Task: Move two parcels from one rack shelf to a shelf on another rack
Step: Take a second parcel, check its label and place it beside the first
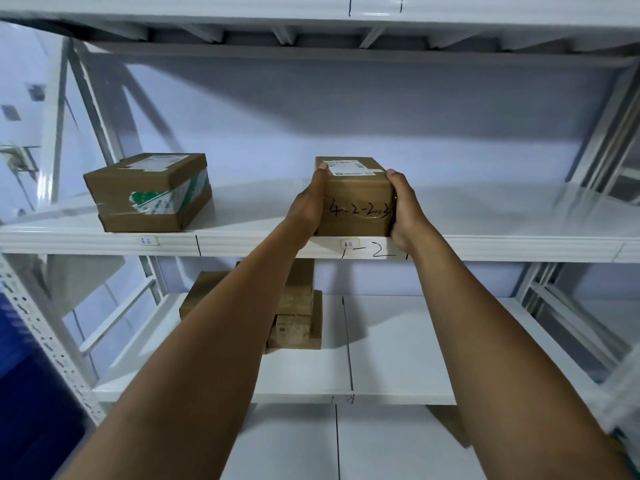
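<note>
A brown cardboard parcel (356, 199) with handwritten numbers on its front and a white label on top rests at the front edge of the white rack shelf (502, 242). My left hand (308, 206) presses its left side and my right hand (407, 209) presses its right side, both arms stretched up and forward. A second brown parcel (149, 192) with green-and-white tape sits on the same shelf to the left, apart from my hands.
On the shelf below (398, 344), several brown parcels (294, 317) are stacked, partly hidden by my left arm. White rack uprights (602, 126) frame both sides. A blue object (27, 393) stands at the lower left. The shelf above (311, 15) overhangs.
</note>
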Demonstrator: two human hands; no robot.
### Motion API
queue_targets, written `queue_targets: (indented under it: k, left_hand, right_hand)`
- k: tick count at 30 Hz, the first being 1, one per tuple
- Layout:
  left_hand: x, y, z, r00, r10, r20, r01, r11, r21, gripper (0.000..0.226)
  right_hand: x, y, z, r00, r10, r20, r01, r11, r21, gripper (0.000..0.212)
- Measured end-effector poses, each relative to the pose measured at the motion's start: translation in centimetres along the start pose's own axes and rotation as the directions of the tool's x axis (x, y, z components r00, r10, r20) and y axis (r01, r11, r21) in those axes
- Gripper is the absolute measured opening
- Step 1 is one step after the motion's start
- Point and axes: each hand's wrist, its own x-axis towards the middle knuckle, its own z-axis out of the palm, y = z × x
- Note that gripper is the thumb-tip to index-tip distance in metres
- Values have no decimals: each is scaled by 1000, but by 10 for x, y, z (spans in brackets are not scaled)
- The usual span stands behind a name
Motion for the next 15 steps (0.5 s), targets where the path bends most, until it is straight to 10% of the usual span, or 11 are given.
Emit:
queue_targets:
  k: [5, 15]
  left_hand:
    - [2, -1, -5, 998, -4, -57, 12, 988, 154, 134]
    - [-22, 11, -6, 1000, -2, -23, 6, 990, 139, 116]
  right_hand:
    - [-1, 1, -2, 1000, -1, -4, 1, 1000, 13, 54]
    - [-5, -1, 2, 999, -4, -34, 2, 999, -52, 49]
